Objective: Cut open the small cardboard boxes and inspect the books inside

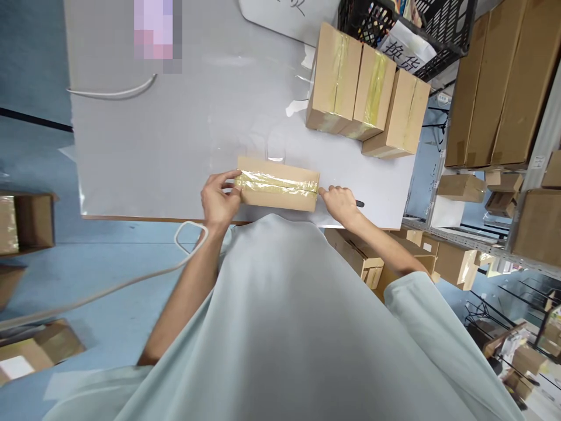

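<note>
A small cardboard box with shiny yellowish tape along its top [278,184] lies at the table's near edge, in front of the grey-green shirt. At the box's left end, my left hand [220,197] grips it, fingers on top and thumb at the near side. My right hand [340,204] is closed by the right end, around a dark-handled tool [360,203] whose black end sticks out to the right. The tool's front part is hidden by the fingers and box corner.
Three taped boxes [374,96] stand at the table's back right, beside a black crate [442,35]. A white cable [127,285] hangs at left. Shelves with large cartons [499,88] line the right. The grey table [144,152] ends near the shirt.
</note>
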Available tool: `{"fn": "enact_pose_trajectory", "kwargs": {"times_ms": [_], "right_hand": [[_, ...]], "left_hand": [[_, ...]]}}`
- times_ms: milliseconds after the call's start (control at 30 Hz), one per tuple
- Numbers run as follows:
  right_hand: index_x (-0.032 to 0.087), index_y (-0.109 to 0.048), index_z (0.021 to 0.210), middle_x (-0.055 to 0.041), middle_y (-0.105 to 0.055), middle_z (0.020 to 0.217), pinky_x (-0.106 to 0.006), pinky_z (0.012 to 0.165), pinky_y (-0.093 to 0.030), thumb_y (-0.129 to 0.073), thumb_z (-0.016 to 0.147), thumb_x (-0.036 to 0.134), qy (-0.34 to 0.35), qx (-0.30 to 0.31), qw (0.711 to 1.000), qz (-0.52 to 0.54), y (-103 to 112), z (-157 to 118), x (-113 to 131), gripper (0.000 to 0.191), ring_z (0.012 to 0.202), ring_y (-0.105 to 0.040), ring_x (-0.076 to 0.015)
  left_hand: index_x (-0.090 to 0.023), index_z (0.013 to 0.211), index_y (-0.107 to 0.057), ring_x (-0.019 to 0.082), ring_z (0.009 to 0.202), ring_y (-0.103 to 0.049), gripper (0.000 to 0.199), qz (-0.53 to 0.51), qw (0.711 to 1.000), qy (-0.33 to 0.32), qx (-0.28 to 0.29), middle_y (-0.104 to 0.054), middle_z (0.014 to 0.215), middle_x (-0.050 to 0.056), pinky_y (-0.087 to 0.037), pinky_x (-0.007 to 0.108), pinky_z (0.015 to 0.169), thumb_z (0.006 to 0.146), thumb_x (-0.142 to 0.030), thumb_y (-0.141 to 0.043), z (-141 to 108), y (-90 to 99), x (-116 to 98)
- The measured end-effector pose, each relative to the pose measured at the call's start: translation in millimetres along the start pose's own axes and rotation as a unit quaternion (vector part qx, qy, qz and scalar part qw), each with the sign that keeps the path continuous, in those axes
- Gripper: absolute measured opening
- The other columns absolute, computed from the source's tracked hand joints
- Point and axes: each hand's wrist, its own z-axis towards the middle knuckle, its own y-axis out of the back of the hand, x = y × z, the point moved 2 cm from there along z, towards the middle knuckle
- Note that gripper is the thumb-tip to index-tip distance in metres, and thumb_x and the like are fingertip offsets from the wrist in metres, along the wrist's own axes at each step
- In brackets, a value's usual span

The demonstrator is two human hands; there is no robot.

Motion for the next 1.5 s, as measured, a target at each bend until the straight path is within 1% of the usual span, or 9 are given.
{"fn": "enact_pose_trajectory", "kwargs": {"times_ms": [333,567,800,933,1067,1167,1233,1367,1500], "right_hand": [[0.02,-0.063,0.157,-0.0197,-0.079,0.134,-0.035,0.093,-0.057,-0.036,0.121,0.013,0.013,-0.046,0.999,0.012,8.4,-26.4,14.3,0.046,0.122,-0.077,-0.0292],[0.02,-0.067,0.151,-0.0196,-0.079,0.139,-0.035,0.097,-0.057,-0.038,0.12,0.013,0.048,-0.054,0.997,0.034,3.7,7.5,31.7,0.043,0.123,-0.077,-0.0281],[0.015,-0.072,0.147,-0.0241,-0.08,0.137,-0.038,0.1,-0.059,-0.038,0.115,0.002,-0.03,-0.021,0.999,0.025,3.3,12.1,39.6,0.049,0.128,-0.079,-0.0312],[0.016,-0.074,0.143,-0.0251,-0.081,0.134,-0.037,0.1,-0.057,-0.039,0.114,0.002,-0.058,-0.007,0.998,0.019,1.6,-6.5,22.8,0.047,0.129,-0.079,-0.0314],[0.02,-0.075,0.14,-0.0203,-0.084,0.125,-0.036,0.092,-0.055,-0.047,0.117,0.013,-0.093,-0.046,0.99,0.098,-20.1,-29.8,-19.9,0.036,0.114,-0.081,-0.0311],[0.024,-0.074,0.135,-0.0089,-0.084,0.105,-0.033,0.086,-0.054,-0.055,0.119,0.035,-0.1,-0.137,0.932,0.321,-50.9,-23.2,-42.4,0.028,0.097,-0.079,-0.0261],[0.02,-0.075,0.123,-0.0053,-0.081,0.095,-0.028,0.079,-0.054,-0.06,0.114,0.044,-0.133,-0.174,0.837,0.502,-74.4,-2.7,-38.0,0.03,0.083,-0.075,-0.0209],[0.018,-0.075,0.098,-0.0005,-0.073,0.079,-0.026,0.063,-0.047,-0.077,0.094,0.067,-0.171,-0.156,0.668,0.708,-101.1,46.2,19.1,0.049,0.063,-0.057,-0.0137],[0.02,-0.073,0.092,0.0055,-0.062,0.065,-0.026,0.06,-0.044,-0.088,0.077,0.074,-0.14,-0.165,0.61,0.762,-85.5,57.2,67.7,0.057,0.062,-0.055,-0.0143]], "left_hand": [[-0.025,0.129,-0.083,0.029,0.109,-0.081,0.048,0.021,0.999,0.025,0.003,-0.076,0.141,0.012,-0.068,0.042,0.091,0.086,-0.014,-0.066,-7.4,1.6,-21.4],[-0.025,0.131,-0.083,0.028,0.109,-0.08,0.046,0.016,1.0,0.012,0.005,-0.074,0.141,0.011,-0.067,0.042,0.094,0.087,-0.018,-0.069,-9.6,0.0,-17.8],[-0.025,0.132,-0.082,0.027,0.112,-0.078,0.044,0.002,1.0,0.016,0.014,-0.073,0.14,0.005,-0.063,0.038,0.095,0.091,-0.02,-0.071,-9.7,0.5,-15.4],[-0.027,0.129,-0.084,0.026,0.108,-0.079,0.045,0.004,1.0,0.029,0.012,-0.075,0.139,0.008,-0.064,0.038,0.091,0.086,-0.018,-0.072,-8.5,1.1,-19.3],[-0.023,0.134,-0.084,0.023,0.105,-0.078,0.051,0.015,0.999,0.031,-0.004,-0.076,0.139,0.008,-0.065,0.036,0.091,0.088,-0.01,-0.066,-3.3,9.7,-15.5],[-0.016,0.142,-0.081,0.022,0.114,-0.076,0.056,0.032,0.998,0.033,-0.047,-0.076,0.146,0.01,-0.062,0.035,0.105,0.092,-0.001,-0.059,6.4,23.4,-1.5],[-0.011,0.145,-0.078,0.021,0.117,-0.074,0.059,0.036,0.996,0.043,-0.067,-0.076,0.15,0.012,-0.059,0.036,0.113,0.094,0.004,-0.054,16.4,33.4,11.8],[-0.008,0.145,-0.078,0.016,0.111,-0.073,0.057,0.02,0.996,0.077,-0.05,-0.08,0.146,0.01,-0.058,0.032,0.112,0.097,0.006,-0.05,39.8,50.4,35.5],[-0.01,0.143,-0.079,0.018,0.109,-0.075,0.055,0.022,0.995,0.088,-0.039,-0.083,0.14,0.01,-0.058,0.033,0.111,0.096,0.0,-0.052,53.5,53.8,41.5]]}}
